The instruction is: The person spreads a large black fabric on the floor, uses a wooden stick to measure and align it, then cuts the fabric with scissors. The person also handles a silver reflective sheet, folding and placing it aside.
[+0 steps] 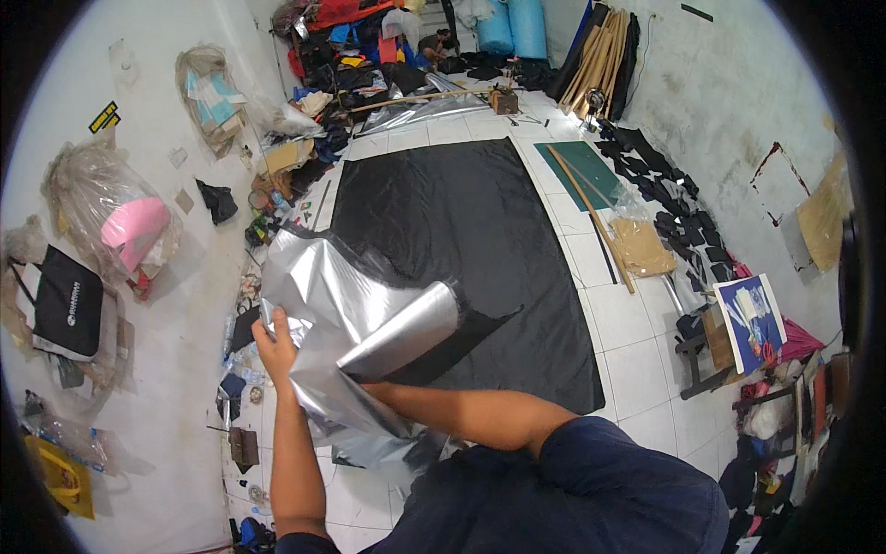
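Note:
A large sheet with a shiny silver face (318, 272) and what looks like a black underside is bunched up in front of me. My left hand (275, 343) grips its left edge, fingers closed on the material. My right arm reaches across to the left, and my right hand disappears behind the folds, so its fingers are hidden. One rolled part of the silver sheet curls up over my right wrist. Beneath and beyond it, a big black fabric sheet (452, 212) lies spread on the white tiled floor, slightly wrinkled.
Right of the black fabric are a green cutting mat (580, 175), a long wooden stick (604, 235) and dark scraps (678, 212). Tall rolls (600, 60) lean at the back right. Piled fabrics and a crouching person (436, 46) are at the back. Clutter lines the left wall.

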`<action>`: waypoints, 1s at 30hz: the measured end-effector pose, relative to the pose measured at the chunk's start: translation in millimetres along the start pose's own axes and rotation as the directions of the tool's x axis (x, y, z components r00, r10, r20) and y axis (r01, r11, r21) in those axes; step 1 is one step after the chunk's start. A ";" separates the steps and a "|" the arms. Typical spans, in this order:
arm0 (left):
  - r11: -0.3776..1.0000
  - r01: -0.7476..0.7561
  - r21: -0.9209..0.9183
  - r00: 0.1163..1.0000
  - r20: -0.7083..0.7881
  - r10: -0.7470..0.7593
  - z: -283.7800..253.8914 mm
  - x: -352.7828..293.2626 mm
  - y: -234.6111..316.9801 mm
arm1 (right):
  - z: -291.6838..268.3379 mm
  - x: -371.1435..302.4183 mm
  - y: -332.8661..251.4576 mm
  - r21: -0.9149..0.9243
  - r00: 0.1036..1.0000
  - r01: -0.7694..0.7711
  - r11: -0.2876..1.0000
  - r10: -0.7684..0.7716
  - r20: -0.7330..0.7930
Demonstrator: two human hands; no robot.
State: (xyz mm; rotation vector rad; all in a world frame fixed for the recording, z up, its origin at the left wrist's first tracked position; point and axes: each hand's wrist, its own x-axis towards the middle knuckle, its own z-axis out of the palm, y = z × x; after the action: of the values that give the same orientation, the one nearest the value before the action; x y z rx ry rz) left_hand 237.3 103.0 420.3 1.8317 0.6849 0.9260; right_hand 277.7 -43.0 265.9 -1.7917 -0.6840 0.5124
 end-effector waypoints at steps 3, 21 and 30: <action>0.992 -0.075 0.098 0.982 -0.168 0.090 -5.9 -2.8 -8.6 | -4.0 -8.7 12.0 -0.012 0.998 -0.021 1.000 0.020 -0.051; 0.935 0.008 0.355 0.927 -0.352 0.126 19.6 -2.5 -62.0 | -258.1 -94.2 113.6 0.178 0.604 -0.169 0.970 0.244 -0.759; 0.698 0.118 0.707 0.993 -0.095 -0.073 176.0 -22.1 -19.9 | -401.3 -62.2 67.1 -0.181 0.911 0.044 0.982 -0.114 -0.397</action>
State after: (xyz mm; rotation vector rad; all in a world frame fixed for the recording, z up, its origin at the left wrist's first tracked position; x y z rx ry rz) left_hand 369.3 7.5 347.3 2.4154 1.3048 0.6819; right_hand 502.8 -382.2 326.9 -1.9408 -0.5149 0.0169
